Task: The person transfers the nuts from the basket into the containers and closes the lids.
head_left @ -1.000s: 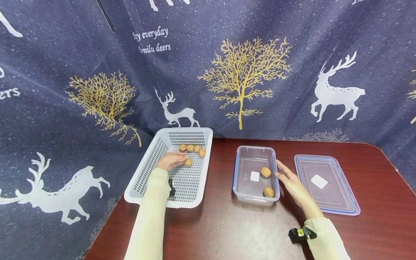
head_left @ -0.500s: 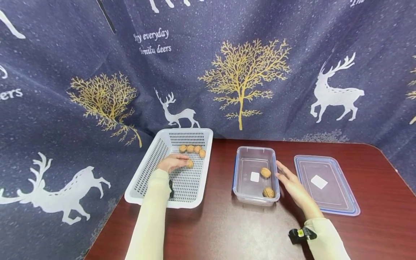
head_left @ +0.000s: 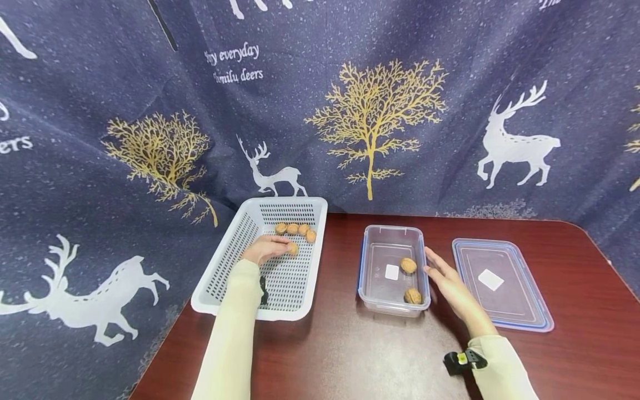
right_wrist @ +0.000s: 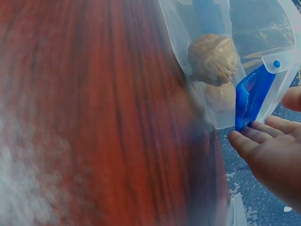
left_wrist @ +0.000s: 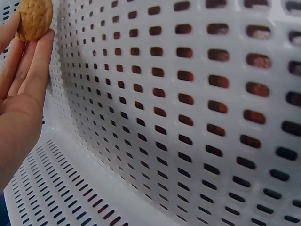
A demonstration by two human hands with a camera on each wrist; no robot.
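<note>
Inside a white perforated basket (head_left: 210, 289), my left hand (head_left: 267, 249) pinches a walnut (head_left: 293, 249) between thumb and fingertips. The left wrist view shows this walnut (left_wrist: 35, 19) at the top left, beside the basket's slotted wall (left_wrist: 155, 89). Several other walnuts (head_left: 292, 228) lie along the basket's far side. A clear plastic box (head_left: 385, 305) with two walnuts (head_left: 408, 265) in it stands to the right. My right hand (head_left: 450, 286) rests at the box's right side, fingers extended. In the right wrist view its fingertips touch or nearly touch a blue latch (right_wrist: 249, 96).
A clear lid (head_left: 510, 300) with a blue seal lies flat on the reddish-brown table (head_left: 345, 355), right of my right hand. Behind the table hangs a dark blue cloth (head_left: 280, 111) printed with deer and trees.
My left hand has moved slightly to the right and now pinches the walnut, which has come up a little with it. My right hand and the box have stayed in place.
</note>
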